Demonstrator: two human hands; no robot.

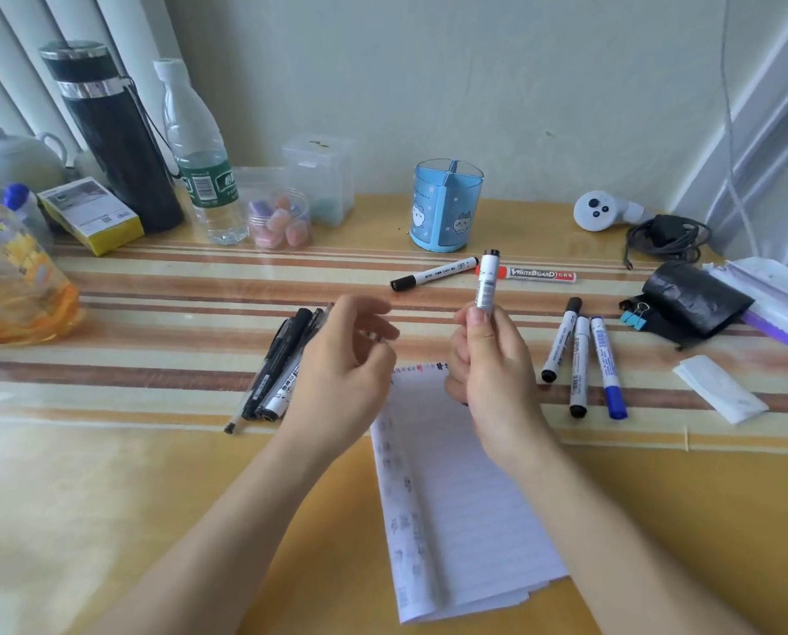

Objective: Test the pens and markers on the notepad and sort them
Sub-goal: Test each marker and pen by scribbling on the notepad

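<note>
Right hand [488, 359] gripping a marker [487, 281] upright above the notepad [456, 497], apparently for uncapping, left hand [342, 368] loosely curled, contents unclear, beside untested pens [277, 368], three markers [582, 359] sorted right.

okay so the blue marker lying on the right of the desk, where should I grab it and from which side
Grip the blue marker on its white barrel, near the middle, coming straight down from above. It lies flat with the blue cap toward you, and a black-capped marker lies close along its left side, so pinching from the sides looks cramped there. Your right hand holds another marker, so free it first.
</note>
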